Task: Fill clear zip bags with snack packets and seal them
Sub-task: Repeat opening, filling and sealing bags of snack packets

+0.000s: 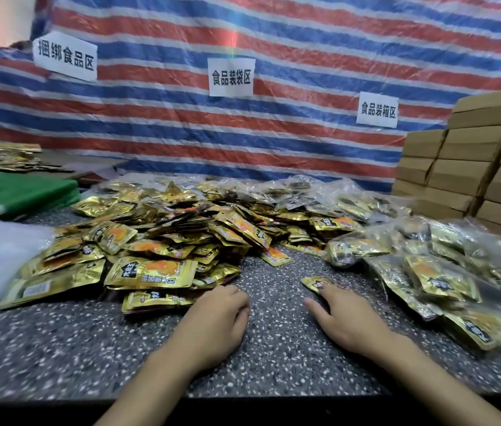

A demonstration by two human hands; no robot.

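Striped tarpaulin backs a speckled counter. At its middle the loose pile of snack packets is large. Right of the pile lie several filled clear bags (whether zipped, I cannot tell), so much packing seems left. At the pile's front edge the left hand is curled, knuckles up, its grasp hidden. Further right, the right hand lies flat, fingers straight, one fingertip touching a stray packet.

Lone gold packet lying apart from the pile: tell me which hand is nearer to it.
Right. The right hand reaches the lone packet with its fingertips; the left hand rests on the table farther to the left, beside the pile.
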